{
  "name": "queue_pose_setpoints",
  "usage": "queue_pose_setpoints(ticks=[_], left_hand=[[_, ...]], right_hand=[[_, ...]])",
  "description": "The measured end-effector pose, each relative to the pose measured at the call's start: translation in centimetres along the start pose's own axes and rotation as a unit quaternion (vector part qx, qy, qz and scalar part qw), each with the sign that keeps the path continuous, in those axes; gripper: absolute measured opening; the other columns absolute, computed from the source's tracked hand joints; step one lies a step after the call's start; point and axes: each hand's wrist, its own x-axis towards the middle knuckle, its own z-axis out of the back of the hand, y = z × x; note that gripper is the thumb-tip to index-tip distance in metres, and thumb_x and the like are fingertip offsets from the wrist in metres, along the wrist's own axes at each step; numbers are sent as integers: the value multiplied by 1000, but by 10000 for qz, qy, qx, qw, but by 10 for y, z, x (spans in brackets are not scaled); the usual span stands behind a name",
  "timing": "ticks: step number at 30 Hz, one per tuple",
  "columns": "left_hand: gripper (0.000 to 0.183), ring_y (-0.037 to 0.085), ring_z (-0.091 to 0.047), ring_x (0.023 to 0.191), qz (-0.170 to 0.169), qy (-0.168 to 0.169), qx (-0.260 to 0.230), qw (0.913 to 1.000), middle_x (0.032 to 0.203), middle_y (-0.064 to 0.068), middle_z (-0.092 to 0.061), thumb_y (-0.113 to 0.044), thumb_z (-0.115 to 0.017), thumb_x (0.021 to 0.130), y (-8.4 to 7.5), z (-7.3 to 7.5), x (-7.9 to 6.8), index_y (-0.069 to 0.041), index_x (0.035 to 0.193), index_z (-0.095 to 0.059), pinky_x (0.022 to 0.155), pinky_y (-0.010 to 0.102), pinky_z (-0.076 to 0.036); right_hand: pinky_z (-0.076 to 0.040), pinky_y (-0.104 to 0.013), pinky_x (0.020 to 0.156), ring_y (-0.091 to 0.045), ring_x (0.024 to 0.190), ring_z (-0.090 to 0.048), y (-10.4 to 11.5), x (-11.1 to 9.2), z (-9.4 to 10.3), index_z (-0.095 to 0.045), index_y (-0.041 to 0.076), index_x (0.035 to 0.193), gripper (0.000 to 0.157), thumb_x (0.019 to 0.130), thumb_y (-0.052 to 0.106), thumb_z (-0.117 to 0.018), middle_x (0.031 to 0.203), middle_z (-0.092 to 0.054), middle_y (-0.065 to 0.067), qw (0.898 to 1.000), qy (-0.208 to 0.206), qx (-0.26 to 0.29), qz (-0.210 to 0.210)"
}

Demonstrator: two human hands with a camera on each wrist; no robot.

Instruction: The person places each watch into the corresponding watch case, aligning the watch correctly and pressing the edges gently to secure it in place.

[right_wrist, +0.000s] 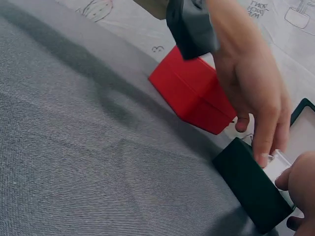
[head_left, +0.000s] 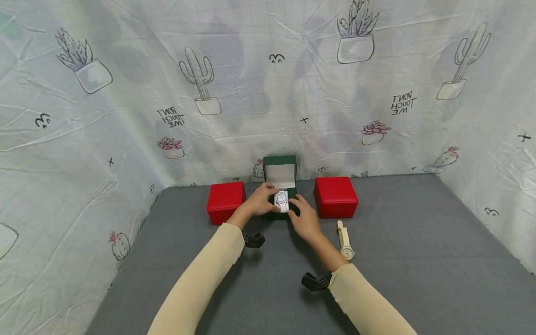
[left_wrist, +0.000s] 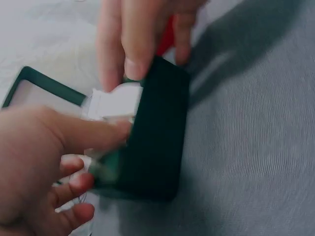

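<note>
White watch [head_left: 282, 197] bears dial markings too small to read, blurred left hand [left_wrist: 44, 157] partly hides green box [left_wrist: 157, 137], left wrist view's top edge crops right hand [left_wrist: 142, 32]

Head view: bright, diffuse light; soft shadows on the grey cloth [head_left: 418, 260]; fine detail of the white watch [head_left: 282, 198] is perhaps lost. Wrist views: dimmer, broadly shadowed; motion blur softens the left hand [left_wrist: 39, 157].

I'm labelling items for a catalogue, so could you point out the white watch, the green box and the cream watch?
White watch [head_left: 282, 197]: head view, on its dial.
Green box [left_wrist: 156, 132]: left wrist view, on its outer wall.
Cream watch [head_left: 344, 238]: head view, on its strap.
</note>
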Motion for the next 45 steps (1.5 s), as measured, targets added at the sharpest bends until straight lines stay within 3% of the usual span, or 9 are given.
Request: queue_pose_setpoints(ticks=[8, 12, 15, 17, 20, 23, 30, 39, 45], left_hand=[[68, 31, -42, 132, 232, -104, -251, 9994, 148, 16, -35, -25, -72, 87, 1, -6, 5, -10, 146, -42, 108, 47, -40], [58, 30, -54, 119, 344, -660, -1015, 9920, 142, 16, -45, -20, -66, 88, -2, -7, 4, -7, 142, -47, 97, 44, -49], [42, 27, -58, 111, 714, -1520, -1991, 9655, 131, 11, -56, -22, -60, 91, -4, -5, 6, -8, 131, -56, 91, 42, -52], [36, 25, -57, 109, 1027, -2129, -2512, 9386, 124, 9, -59, -31, -57, 94, -7, -3, 10, -10, 123, -59, 90, 41, -51], [46, 24, -53, 110, 1363, -2753, -3099, 8998, 121, 8, -57, -49, -54, 94, -8, 2, 16, -12, 120, -54, 91, 41, -48], [58, 25, -50, 113, 1467, -2949, -3359, 8824, 124, 9, -53, -58, -52, 92, -7, 9, 24, -10, 125, -48, 95, 44, -47], [70, 27, -47, 124, 1635, -2385, -3568, 8883, 138, 9, -48, -66, -44, 91, 2, 18, 35, -12, 136, -45, 108, 47, -40], [80, 28, -33, 141, 1418, -1883, -3719, 8979, 156, 7, -29, -73, -40, 88, -2, 10, 28, -20, 148, -31, 115, 52, -29], [79, 27, -26, 145, 1224, -1697, -4063, 8895, 158, 5, -22, -71, -43, 89, -2, -3, 15, -27, 150, -22, 117, 55, -22]], right_hand=[[-44, -53, 103, -30, 134, -47, -3, 0, 3, -55, 6, 135, 41, 97, 21, -56, 150, -44, -9, 9966, -123, -807, 69], [-45, -54, 101, -29, 134, -48, -5, -1, 6, -56, 9, 134, 39, 97, 19, -56, 150, -45, -7, 9961, -168, -868, -1], [-45, -53, 102, -29, 134, -48, -7, -1, 6, -57, 10, 133, 38, 96, 19, -57, 150, -45, -7, 9964, -192, -826, -24], [-45, -52, 102, -28, 134, -49, -8, -2, 4, -57, 11, 133, 38, 96, 19, -58, 150, -45, -6, 9965, -191, -814, -45], [-45, -52, 102, -28, 133, -49, -9, -2, 1, -57, 11, 133, 38, 96, 19, -58, 150, -46, -6, 9967, -229, -779, -26], [-45, -52, 103, -28, 133, -49, -7, -2, -2, -58, 11, 132, 37, 96, 18, -59, 149, -46, -6, 9970, -299, -712, 16], [-44, -52, 103, -26, 134, -48, -4, -3, -9, -58, 11, 133, 38, 97, 21, -57, 150, -45, -4, 9981, -231, -567, 38], [-39, -49, 110, -28, 135, -47, -8, -1, -5, -60, 7, 129, 36, 96, 20, -57, 148, -47, -6, 9988, -495, -42, 4], [-42, -47, 107, -29, 129, -53, -9, 2, -1, -60, 6, 125, 31, 99, 21, -51, 141, -55, -10, 9914, -764, 886, -590]])
